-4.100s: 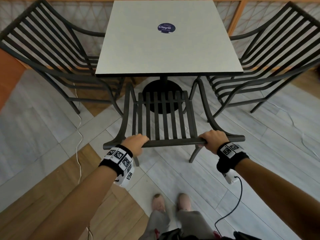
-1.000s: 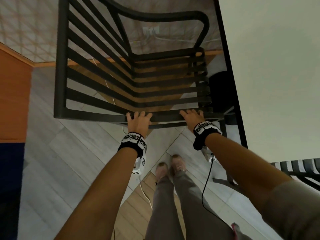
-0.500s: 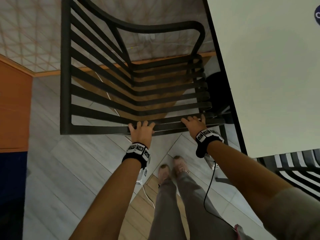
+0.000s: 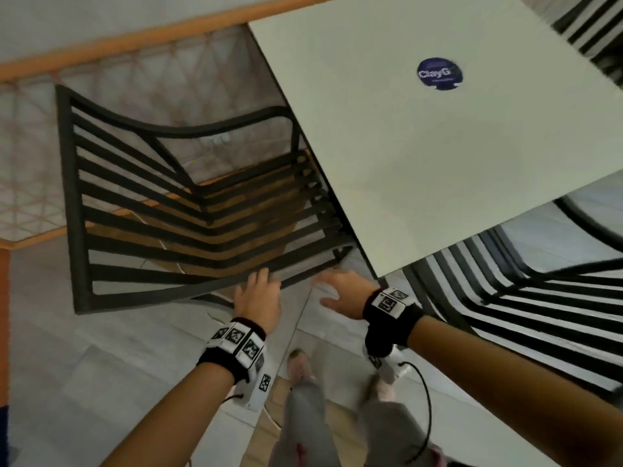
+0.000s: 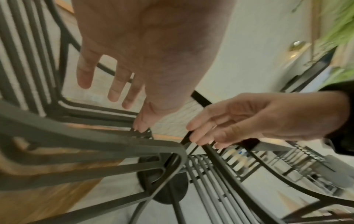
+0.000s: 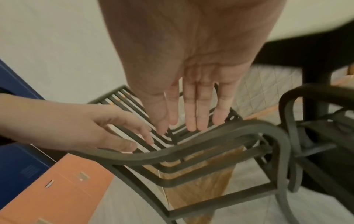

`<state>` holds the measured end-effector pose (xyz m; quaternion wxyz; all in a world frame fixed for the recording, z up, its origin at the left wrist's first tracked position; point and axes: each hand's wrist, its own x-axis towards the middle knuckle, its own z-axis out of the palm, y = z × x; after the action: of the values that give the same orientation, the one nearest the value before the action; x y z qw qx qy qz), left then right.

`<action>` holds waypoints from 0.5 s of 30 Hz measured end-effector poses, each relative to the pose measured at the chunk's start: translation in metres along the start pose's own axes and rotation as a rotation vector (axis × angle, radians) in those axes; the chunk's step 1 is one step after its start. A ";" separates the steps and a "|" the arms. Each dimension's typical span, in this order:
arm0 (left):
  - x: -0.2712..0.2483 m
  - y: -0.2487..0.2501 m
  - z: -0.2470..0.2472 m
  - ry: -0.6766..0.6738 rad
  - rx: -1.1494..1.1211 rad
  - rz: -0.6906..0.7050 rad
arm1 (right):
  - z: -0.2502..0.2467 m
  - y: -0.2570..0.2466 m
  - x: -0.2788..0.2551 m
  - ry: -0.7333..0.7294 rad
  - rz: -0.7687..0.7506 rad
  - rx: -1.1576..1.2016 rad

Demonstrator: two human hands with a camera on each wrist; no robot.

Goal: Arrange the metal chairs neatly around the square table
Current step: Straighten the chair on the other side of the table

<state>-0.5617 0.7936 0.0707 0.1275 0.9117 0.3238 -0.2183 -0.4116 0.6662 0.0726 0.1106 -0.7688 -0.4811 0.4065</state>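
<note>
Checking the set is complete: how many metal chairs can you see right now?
3. One chair left of the table, a second chair at its near edge, lower right, and a blurred third chair at the top right corner. Others may be hidden.

Our hands [image 4: 296, 298] over bare floor [image 4: 101, 348], slatted chair [image 4: 188, 210] ahead blocking us, its seat tucked under the counter [image 4: 421, 156], second chair [image 4: 539, 315] crowding our right, railing [image 4: 118, 42] beyond.

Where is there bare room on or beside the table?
The square table top is bare apart from its blue sticker. Floor left of the left hand is open. The table's near corner is crowded by two metal chairs.
</note>
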 end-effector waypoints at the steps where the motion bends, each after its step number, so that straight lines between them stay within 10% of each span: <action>1: -0.008 0.011 -0.008 0.010 -0.021 0.023 | -0.011 0.008 -0.023 0.019 -0.003 0.000; 9: -0.031 0.190 -0.071 0.045 0.037 0.316 | -0.125 0.137 -0.203 0.309 0.129 0.015; 15: -0.014 0.377 -0.101 -0.185 -0.257 0.409 | -0.211 0.276 -0.330 0.496 0.221 0.003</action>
<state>-0.2960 0.5381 0.1999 0.3132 0.9106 0.1447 -0.2276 -0.1458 0.2974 0.2255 0.1814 -0.8925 -0.3518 0.2160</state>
